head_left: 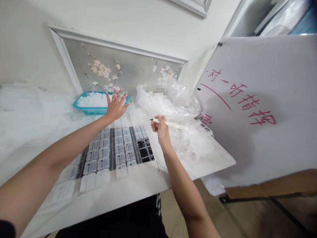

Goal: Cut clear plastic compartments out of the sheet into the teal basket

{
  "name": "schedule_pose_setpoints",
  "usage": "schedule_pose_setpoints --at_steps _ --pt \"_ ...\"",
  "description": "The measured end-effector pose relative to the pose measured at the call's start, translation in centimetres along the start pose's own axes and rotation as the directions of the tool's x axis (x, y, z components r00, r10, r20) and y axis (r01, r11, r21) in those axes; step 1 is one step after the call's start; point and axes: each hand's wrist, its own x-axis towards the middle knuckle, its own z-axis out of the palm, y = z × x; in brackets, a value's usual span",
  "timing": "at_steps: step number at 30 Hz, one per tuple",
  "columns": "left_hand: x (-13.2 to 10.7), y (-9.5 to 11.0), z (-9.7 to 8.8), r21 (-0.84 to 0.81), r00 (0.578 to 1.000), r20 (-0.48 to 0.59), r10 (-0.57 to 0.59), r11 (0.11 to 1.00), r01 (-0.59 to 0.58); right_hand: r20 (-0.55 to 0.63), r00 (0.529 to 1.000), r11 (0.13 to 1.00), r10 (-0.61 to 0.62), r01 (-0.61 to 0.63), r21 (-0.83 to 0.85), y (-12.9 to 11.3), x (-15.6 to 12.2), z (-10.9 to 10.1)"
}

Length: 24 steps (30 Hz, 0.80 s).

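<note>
My left hand reaches over the right end of a blue plastic basket, its fingers spread. White translucent pieces fill the basket; whether my fingertips touch them I cannot tell. My right hand is closed around a slender white pen-like stick with a dark pointed tip, the tip aimed left. Below both hands, rows of small clear plastic cases lie on dark strips across the table. Dark grid squares show at the right end of the rows.
A crumpled clear plastic bag with white contents stands behind my right hand, and loose clear film lies to its right. A framed blossom picture leans at the back. A whiteboard with red writing borders the right. White sheeting covers the left.
</note>
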Motion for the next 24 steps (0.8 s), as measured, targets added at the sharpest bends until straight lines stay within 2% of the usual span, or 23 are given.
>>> schedule_pose_setpoints --at_steps 2,3,5,6,9,11,14,19,21,24 --pt "-1.5 2.0 0.4 -0.136 0.978 0.148 0.144 0.983 -0.124 0.041 0.999 0.999 0.011 -0.009 -0.045 0.5 -1.1 -1.1" --pt "-2.4 3.0 0.8 -0.234 0.949 0.234 0.21 0.96 -0.155 0.048 0.999 0.997 -0.002 0.005 -0.078 1.0 -1.7 -1.6" --pt "-4.4 4.9 1.7 -0.43 0.876 0.36 0.32 0.891 -0.148 0.034 0.999 0.991 -0.008 0.013 -0.136 2.1 -2.7 -2.5" --pt "-5.4 5.7 2.2 -0.511 0.854 0.387 0.348 0.852 -0.115 0.014 1.0 0.988 0.007 -0.005 -0.156 2.7 -3.0 -3.0" --pt "-7.7 7.5 3.5 -0.673 0.856 0.398 0.329 0.739 0.029 -0.059 0.997 0.97 0.053 -0.065 -0.235 4.4 -2.9 -4.0" --pt "-8.4 7.8 3.9 -0.717 0.843 0.42 0.337 0.692 0.081 -0.09 0.994 0.946 0.059 -0.085 -0.313 5.3 -2.4 -4.3" --pt "-8.8 7.5 4.0 -0.72 0.814 0.44 0.38 0.691 0.066 -0.092 0.992 0.916 0.082 -0.112 -0.386 6.2 -1.9 -4.6" --pt "-9.1 7.1 4.0 -0.737 0.832 0.445 0.331 0.663 0.131 -0.087 0.994 0.921 0.07 -0.098 -0.377 7.3 -1.9 -4.4" --pt "-9.2 7.1 4.1 -0.728 0.83 0.434 0.35 0.678 0.095 -0.082 0.995 0.919 0.054 -0.082 -0.386 7.5 -2.0 -4.3" --pt "-9.3 7.0 4.4 -0.674 0.811 0.42 0.408 0.739 -0.023 -0.072 0.997 0.91 0.028 -0.056 -0.412 7.7 -2.0 -4.1"
